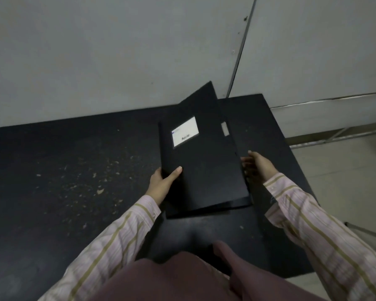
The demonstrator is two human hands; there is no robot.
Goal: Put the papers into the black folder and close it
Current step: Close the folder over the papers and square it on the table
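The black folder (pixel 206 166) with a white label (pixel 185 131) lies tilted on the black table (pixel 63 170), its front cover almost down and a narrow gap showing along the near and right edges. My left hand (pixel 163 183) grips the folder's left spine edge, thumb on top of the cover. My right hand (pixel 256 165) is at the folder's right edge, fingers spread, touching or just beside it. No papers are visible; whatever is inside the folder is hidden.
Pale scraps and dust (pixel 96 177) litter the table left of the folder. A grey wall (pixel 117 51) rises right behind the table. The table's right edge (pixel 291 153) drops to a tiled floor. My lap fills the bottom of the view.
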